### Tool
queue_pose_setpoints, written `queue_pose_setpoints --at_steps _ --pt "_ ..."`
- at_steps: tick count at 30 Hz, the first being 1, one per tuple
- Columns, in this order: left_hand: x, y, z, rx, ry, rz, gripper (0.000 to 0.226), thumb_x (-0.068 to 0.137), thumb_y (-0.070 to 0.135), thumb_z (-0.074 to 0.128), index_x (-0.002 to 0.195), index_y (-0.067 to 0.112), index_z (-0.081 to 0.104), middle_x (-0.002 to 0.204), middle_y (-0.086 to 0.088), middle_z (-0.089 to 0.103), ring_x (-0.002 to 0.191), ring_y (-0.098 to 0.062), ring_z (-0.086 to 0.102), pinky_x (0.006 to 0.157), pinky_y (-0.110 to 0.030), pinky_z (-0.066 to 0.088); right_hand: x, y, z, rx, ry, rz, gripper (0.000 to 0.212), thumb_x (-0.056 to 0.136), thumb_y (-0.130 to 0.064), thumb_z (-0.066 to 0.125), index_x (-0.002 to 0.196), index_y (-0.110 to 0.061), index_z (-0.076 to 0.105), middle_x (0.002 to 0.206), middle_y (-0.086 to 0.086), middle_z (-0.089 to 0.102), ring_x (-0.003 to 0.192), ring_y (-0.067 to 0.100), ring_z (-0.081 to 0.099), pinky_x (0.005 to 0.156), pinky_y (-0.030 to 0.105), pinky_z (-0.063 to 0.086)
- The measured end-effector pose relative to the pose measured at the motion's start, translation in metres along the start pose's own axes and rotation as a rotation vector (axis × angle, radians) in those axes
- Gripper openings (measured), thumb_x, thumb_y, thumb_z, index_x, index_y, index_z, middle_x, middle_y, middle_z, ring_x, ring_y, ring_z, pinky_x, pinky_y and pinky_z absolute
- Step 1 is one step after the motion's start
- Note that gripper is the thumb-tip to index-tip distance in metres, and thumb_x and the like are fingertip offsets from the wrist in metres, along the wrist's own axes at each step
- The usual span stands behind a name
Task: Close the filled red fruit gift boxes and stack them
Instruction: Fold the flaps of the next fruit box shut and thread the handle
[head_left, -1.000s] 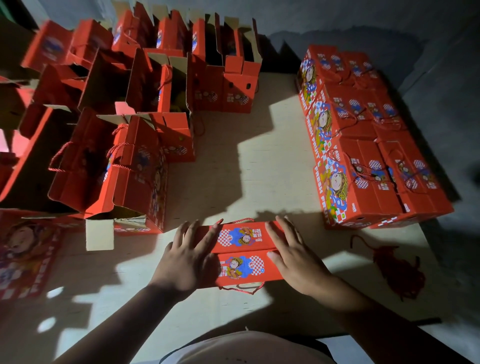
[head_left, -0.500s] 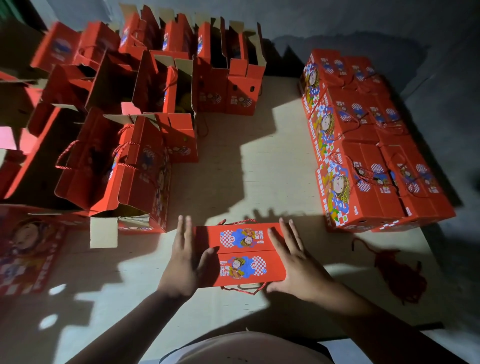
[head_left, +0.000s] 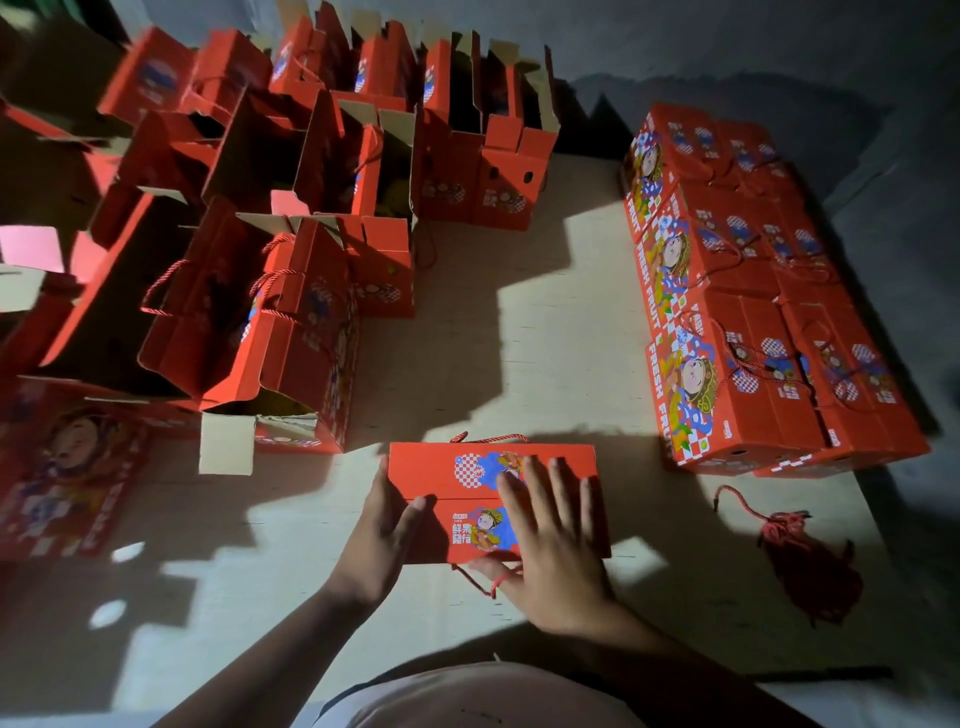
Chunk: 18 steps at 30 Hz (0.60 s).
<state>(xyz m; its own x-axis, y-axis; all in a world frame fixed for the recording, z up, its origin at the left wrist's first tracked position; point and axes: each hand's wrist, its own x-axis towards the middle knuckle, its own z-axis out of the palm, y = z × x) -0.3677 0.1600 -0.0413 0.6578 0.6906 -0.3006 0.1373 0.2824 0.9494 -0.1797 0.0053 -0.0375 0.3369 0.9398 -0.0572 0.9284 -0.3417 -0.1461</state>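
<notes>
Pressing lid flat | right hand (head_left: 553, 540) has slid from the box's end onto its top, fingers straight, not gripping | left hand (head_left: 382, 530) flat against left end | closed red gift box (head_left: 441, 470) on counter (head_left: 545, 322), near stacked boxes (head_left: 769, 332) | likely ready to stack

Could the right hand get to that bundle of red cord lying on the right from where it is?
Probably yes. The right hand lies flat on the closed box, and only bare table separates it from the cord bundle.
</notes>
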Motion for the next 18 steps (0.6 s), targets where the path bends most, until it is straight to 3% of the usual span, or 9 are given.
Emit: queue_pose_setpoints --at_steps 3,5,8,10,12,14,18 --pt "0.0 0.0 -0.001 0.035 0.0 0.005 0.045 0.109 0.035 0.054 0.142 0.062 0.039 0.14 0.015 0.062 0.129 -0.011 0.062 0.088 -0.025 0.06 0.034 -0.017 -0.01 0.17 -0.027 0.057 0.087 0.097 -0.082 0.03 0.167 -0.032 0.018 0.175 0.007 0.011 0.162 0.031 0.003 0.129 0.058 0.008" --pt "-0.001 0.001 -0.001 0.055 0.007 0.008 0.047 0.109 0.034 0.054 0.142 0.063 0.038 0.14 0.019 0.061 0.13 -0.007 0.061 0.09 -0.023 0.058 0.069 -0.01 -0.024 0.236 -0.155 0.19 0.086 0.098 -0.077 0.036 0.167 -0.031 0.016 0.174 0.008 0.014 0.161 0.028 0.008 0.13 0.049 0.01" --pt "-0.001 0.003 -0.001 0.078 0.007 0.012 0.046 0.109 0.036 0.054 0.141 0.065 0.038 0.139 0.022 0.061 0.128 -0.003 0.061 0.089 -0.02 0.058 0.117 0.014 -0.045 0.212 -0.372 0.333 0.086 0.091 -0.073 0.054 0.161 -0.028 0.03 0.156 0.009 0.049 0.144 0.033 0.044 0.114 0.042 0.037" --pt "0.0 0.003 -0.002 0.088 0.004 0.019 0.045 0.108 0.042 0.055 0.143 0.063 0.036 0.14 0.02 0.06 0.13 -0.005 0.06 0.093 -0.026 0.058 0.131 0.02 -0.057 0.436 -0.459 0.393 0.074 0.085 -0.053 0.073 0.151 -0.03 0.048 0.134 0.002 0.066 0.118 0.022 0.065 0.098 0.034 0.051" --pt "0.0 0.001 -0.004 0.082 -0.001 0.014 0.047 0.106 0.049 0.056 0.146 0.061 0.035 0.143 0.018 0.059 0.132 -0.009 0.059 0.098 -0.035 0.058 0.135 0.017 -0.064 0.585 -0.396 0.346 0.052 0.083 -0.022 0.078 0.133 -0.03 0.062 0.107 -0.007 0.073 0.09 0.013 0.07 0.087 0.039 0.058" --pt "0.001 -0.001 -0.004 0.06 -0.01 0.005 0.048 0.105 0.051 0.056 0.147 0.06 0.034 0.144 0.016 0.059 0.132 -0.011 0.06 0.097 -0.037 0.059 0.135 0.012 -0.07 0.62 -0.282 0.289 0.044 0.083 -0.008 0.072 0.119 -0.032 0.065 0.088 -0.008 0.072 0.078 0.012 0.069 0.08 0.04 0.058" --pt "0.0 0.001 -0.003 0.034 0.019 0.015 0.046 0.107 0.046 0.057 0.144 0.063 0.037 0.143 0.016 0.06 0.132 -0.01 0.061 0.092 -0.027 0.059 0.125 -0.001 -0.092 0.801 -0.306 0.232 0.053 0.084 -0.003 0.065 0.124 -0.038 0.062 0.087 -0.002 0.071 0.073 0.019 0.07 0.074 0.039 0.055"
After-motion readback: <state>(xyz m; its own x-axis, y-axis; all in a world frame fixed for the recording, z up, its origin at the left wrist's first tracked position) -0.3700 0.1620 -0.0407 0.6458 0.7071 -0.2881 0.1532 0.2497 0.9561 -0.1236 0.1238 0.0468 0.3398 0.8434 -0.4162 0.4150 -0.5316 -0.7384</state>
